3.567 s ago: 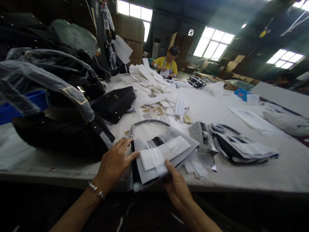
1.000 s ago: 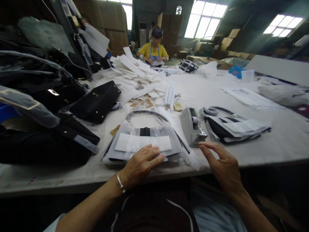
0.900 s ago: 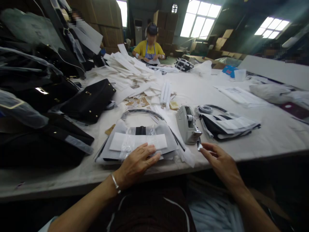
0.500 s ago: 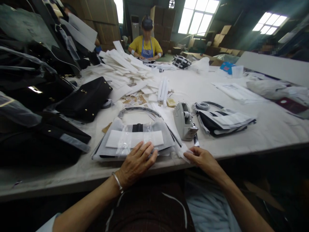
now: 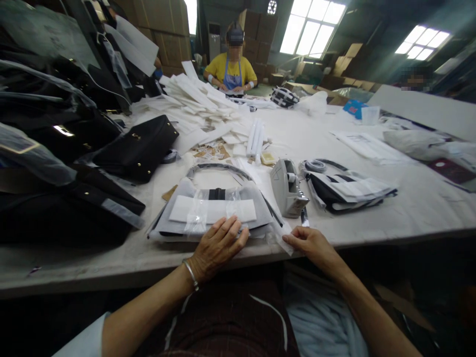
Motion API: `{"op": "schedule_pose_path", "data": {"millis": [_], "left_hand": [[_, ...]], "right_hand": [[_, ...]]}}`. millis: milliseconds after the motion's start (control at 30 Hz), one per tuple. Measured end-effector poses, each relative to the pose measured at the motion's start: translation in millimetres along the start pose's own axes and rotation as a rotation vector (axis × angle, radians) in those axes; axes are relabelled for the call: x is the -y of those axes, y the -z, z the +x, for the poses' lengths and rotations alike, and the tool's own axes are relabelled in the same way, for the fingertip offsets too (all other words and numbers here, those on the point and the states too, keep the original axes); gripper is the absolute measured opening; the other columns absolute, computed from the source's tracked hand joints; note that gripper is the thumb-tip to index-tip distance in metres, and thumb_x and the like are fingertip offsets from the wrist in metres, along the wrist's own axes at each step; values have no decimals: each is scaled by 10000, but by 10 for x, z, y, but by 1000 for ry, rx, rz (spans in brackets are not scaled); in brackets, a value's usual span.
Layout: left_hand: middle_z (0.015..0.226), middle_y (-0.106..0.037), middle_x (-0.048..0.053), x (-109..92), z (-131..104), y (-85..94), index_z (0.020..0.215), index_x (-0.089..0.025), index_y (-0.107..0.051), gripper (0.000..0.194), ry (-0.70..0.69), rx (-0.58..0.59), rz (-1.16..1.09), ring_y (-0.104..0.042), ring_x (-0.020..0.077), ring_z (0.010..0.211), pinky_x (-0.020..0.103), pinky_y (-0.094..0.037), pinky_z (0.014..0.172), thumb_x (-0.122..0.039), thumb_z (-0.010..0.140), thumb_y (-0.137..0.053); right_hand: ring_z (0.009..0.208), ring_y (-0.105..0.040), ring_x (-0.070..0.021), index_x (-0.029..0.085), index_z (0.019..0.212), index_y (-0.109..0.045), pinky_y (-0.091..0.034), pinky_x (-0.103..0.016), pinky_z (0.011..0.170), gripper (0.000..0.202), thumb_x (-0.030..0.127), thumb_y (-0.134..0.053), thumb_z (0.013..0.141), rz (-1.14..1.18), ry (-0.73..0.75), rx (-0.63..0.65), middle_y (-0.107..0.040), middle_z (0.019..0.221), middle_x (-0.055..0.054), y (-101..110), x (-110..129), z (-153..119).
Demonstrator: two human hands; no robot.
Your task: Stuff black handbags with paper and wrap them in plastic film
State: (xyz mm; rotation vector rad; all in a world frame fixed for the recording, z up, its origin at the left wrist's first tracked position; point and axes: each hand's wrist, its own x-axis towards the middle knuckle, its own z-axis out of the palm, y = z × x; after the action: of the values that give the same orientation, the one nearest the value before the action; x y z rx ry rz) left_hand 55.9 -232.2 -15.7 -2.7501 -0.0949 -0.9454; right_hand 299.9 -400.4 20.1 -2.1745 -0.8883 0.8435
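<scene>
A handbag [image 5: 174, 227] wrapped in white sheeting lies flat before me, its covered handle [image 5: 219, 168] arching away from me. Across its front runs a white foam strip [image 5: 243, 210] under clear tape. My left hand [image 5: 220, 248] rests on the lower edge of the bag and strip, fingers stretched out. At the bag's right corner, my right hand [image 5: 312, 246] pinches a thin white wrapping piece [image 5: 281, 237] between thumb and fingers. Just beyond that hand stands a grey tape dispenser [image 5: 288, 191].
Black handbags [image 5: 139, 148] are piled on the left. Loose white strips [image 5: 201, 101] heap up toward the back. Another wrapped bag [image 5: 349, 191] lies right of the dispenser. Across the table [image 5: 427, 208] sits a person in a yellow shirt [image 5: 250, 73].
The whole view has shifted slightly, so the scene sits a little further right. Both hands keep nearly the same places on the bag and the white wrapping piece.
</scene>
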Motion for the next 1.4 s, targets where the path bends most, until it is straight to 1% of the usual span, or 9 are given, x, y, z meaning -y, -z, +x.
{"op": "schedule_pose_path", "data": {"millis": [133,300,500,633,800,933,1100,1267,1400], "left_hand": [[1243,-633,105,112,75,-32,1266,-186,-549,321,7,-7,25,-564,232,1227,394,-419,1059,-123,979,-418],[1222,-639,94,295,183,-87,1254,-205,-550,303,21,-11,43,-582,238,1175,391,-456,982,-140,978,-444],[1322,-589,100,309,34,-63,1322,-157,-511,350,-44,57,9,-509,239,1277,387,-398,1071,-129,989,-410],[1335,-587,95,311,47,-55,1350,-157,-489,369,-65,91,66,-524,248,1265,389,-398,1069,-136,989,-418],[1324,-593,115,325,113,-109,1363,-167,-482,381,-51,94,147,-523,249,1270,391,-410,1041,-141,992,-399],[1304,-605,126,320,88,-140,1359,-150,-483,379,-40,41,178,-544,250,1243,395,-417,1019,-140,989,-401],[1248,-632,134,386,154,-126,1340,-133,-475,366,-26,-4,144,-585,246,1177,399,-433,992,-142,975,-446],[1157,-667,126,531,372,-9,1310,-122,-469,371,49,-74,22,-631,240,1051,377,-479,883,-159,941,-493],[1169,-660,131,652,567,105,1324,-120,-445,474,155,-96,-27,-629,272,1030,401,-489,841,-126,856,-522]], "right_hand": [[461,-371,-93,211,608,-490,-255,-245,472,466,633,-656,714,182,-77,155,-467,499,58,-56,112,-125],[433,-373,-73,204,618,-482,-233,-223,453,508,673,-660,698,283,-116,291,-497,490,51,-268,288,-287],[419,-386,-65,189,620,-495,-240,-214,447,548,706,-663,690,304,-115,319,-523,492,41,-512,171,-316],[446,-416,-67,181,651,-516,-270,-214,466,526,676,-676,727,462,-121,311,-534,521,42,-584,111,-356],[446,-407,-55,173,663,-519,-280,-204,471,465,573,-744,741,740,-69,332,-530,522,47,-613,365,-367],[426,-388,-49,178,661,-498,-271,-192,452,481,559,-789,706,858,-33,358,-494,485,62,-650,629,-266],[434,-393,-48,180,666,-490,-254,-181,439,478,540,-803,703,905,-6,371,-493,490,64,-642,719,-245],[438,-416,-50,159,628,-535,-272,-194,453,481,570,-763,732,760,50,411,-541,504,32,-604,649,-406],[415,-399,-50,163,632,-541,-246,-198,439,504,613,-760,697,676,-56,459,-557,503,29,-896,520,-500]]}}
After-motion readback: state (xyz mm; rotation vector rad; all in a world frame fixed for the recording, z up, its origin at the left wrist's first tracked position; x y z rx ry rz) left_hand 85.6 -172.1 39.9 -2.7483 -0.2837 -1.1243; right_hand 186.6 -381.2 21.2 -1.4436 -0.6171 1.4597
